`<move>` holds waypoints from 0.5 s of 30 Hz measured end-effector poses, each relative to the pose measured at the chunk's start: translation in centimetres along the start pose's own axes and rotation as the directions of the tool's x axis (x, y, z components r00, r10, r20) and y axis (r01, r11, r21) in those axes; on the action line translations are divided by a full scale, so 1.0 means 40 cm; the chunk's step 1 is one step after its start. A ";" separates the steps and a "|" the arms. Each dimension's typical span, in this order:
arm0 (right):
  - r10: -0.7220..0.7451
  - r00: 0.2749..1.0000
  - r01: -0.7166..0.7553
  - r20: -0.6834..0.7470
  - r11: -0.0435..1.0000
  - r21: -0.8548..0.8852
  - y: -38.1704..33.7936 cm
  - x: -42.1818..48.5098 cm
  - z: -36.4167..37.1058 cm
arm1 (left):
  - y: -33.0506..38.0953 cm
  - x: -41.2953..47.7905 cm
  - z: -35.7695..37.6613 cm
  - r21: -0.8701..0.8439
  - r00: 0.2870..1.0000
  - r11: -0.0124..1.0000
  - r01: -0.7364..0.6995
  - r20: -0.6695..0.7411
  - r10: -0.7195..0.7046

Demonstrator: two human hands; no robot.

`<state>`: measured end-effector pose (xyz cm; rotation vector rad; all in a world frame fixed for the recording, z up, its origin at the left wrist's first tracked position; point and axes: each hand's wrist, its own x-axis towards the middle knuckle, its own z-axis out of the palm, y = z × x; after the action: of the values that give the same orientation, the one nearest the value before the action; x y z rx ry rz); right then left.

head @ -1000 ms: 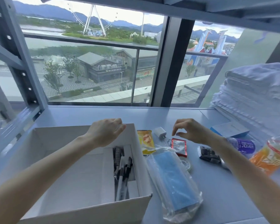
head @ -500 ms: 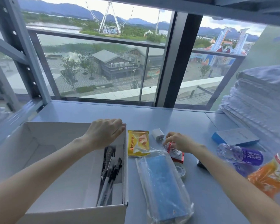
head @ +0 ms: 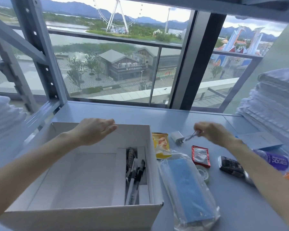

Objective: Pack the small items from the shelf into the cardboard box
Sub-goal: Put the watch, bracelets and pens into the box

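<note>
The cardboard box point(head: 83, 212) sits open at the left of the shelf point(head: 173, 117), with pens point(head: 134, 174) lying along its right inner wall. The left hand point(head: 95, 130) rests on the box's far rim, fingers curled over the edge. Just right of the box lie a yellow packet point(head: 161, 145) and a clear bag of blue masks point(head: 187, 189), then a white plug point(head: 177, 137), a red packet point(head: 200, 155) and a tape roll point(head: 203, 174). The right hand point(head: 213, 134) hovers above the shelf beside the plug, its fingertips pinching a small clear item point(head: 192, 135), too blurred to identify. Further right lie a black packet point(head: 230, 165) and a bottle point(head: 274, 160).
</note>
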<state>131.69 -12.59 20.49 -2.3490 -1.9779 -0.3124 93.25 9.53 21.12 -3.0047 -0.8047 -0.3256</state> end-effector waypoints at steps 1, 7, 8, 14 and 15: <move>-0.019 0.995 0.024 -0.097 0.998 0.054 -0.015 0.007 -0.040 | -0.009 -0.009 0.004 0.004 1.000 1.000 -0.005 -0.028 0.005; -0.426 0.851 0.513 -0.307 0.800 0.311 -0.334 0.076 -0.213 | -0.014 -0.010 0.007 -0.023 0.998 0.999 -0.042 -0.050 0.041; -0.521 0.803 0.588 -0.288 0.770 0.246 -0.393 0.087 -0.215 | -0.016 -0.011 0.006 -0.026 0.998 0.999 -0.043 -0.049 0.042; -0.705 0.700 0.714 0.114 0.696 -0.075 -0.576 0.150 -0.156 | -0.024 -0.017 -0.002 -0.009 0.999 1.000 -0.027 -0.030 0.027; -0.677 0.719 0.694 0.159 0.712 -0.104 -0.590 0.158 -0.142 | -0.024 -0.016 -0.003 -0.005 0.999 1.000 -0.025 -0.026 0.025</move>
<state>108.87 -3.25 25.17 -1.5954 -2.9278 -0.3785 92.21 10.02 21.08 -3.0058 -0.7645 -0.3664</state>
